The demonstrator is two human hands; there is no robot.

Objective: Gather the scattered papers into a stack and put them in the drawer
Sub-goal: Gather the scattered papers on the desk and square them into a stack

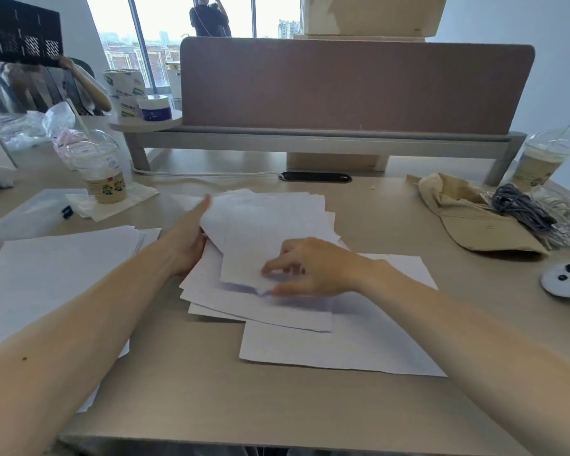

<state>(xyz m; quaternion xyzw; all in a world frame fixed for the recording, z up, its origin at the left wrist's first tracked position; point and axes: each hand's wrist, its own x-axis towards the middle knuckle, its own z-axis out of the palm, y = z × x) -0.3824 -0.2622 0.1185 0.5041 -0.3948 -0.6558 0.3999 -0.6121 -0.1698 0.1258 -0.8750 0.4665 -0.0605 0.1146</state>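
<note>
White paper sheets point(270, 218), rectangular, lie fanned at the tan desk's point(211, 390) centre; the left hand point(188, 238) braces their nine-o'clock edge with straight fingers, while the right hand point(313, 269), fingers curled, pinches the top sheet's six-o'clock edge.

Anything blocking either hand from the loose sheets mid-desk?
Nothing visible. The left hand is against the left edge of the central pile, fingers hidden under sheets; the right hand pinches the top sheet near its front edge. The drawer is not in view, so that path can't be judged.
</note>
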